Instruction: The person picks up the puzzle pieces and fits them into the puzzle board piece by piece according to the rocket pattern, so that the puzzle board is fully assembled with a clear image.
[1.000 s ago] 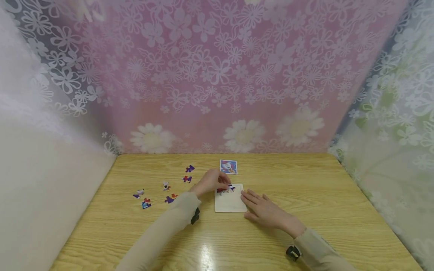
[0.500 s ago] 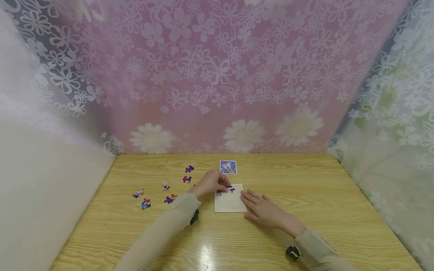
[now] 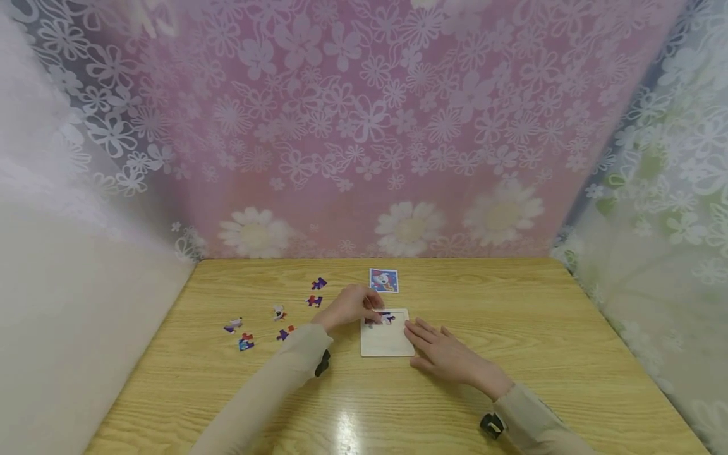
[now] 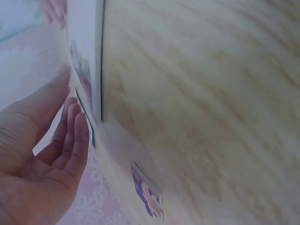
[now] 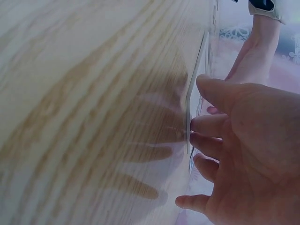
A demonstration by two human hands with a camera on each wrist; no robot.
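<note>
A white puzzle tray (image 3: 388, 343) lies on the table in front of me, with a few joined or adjacent jigsaw pieces (image 3: 389, 319) along its far side. Over the tray's far left corner is my left hand (image 3: 351, 307), thumb and fingertips close above the pieces. In the left wrist view that hand (image 4: 51, 154) shows a gap between thumb and fingers, and no piece can be seen in it. My right hand (image 3: 449, 355) rests against the tray's right edge with fingers extended; the right wrist view shows its fingertips (image 5: 200, 125) at the edge.
Several loose jigsaw pieces lie left of the tray, among them a purple one (image 3: 318, 284), a red and purple one (image 3: 314, 301), a white one (image 3: 279, 312) and a blue and red one (image 3: 246, 342). A dog picture card (image 3: 383, 280) lies beyond the tray. Floral cloth (image 3: 364, 158) surrounds the table.
My left hand has drawn back slightly to the left, showing more of the pieces in the tray. The right hand and the loose pieces look unmoved.
</note>
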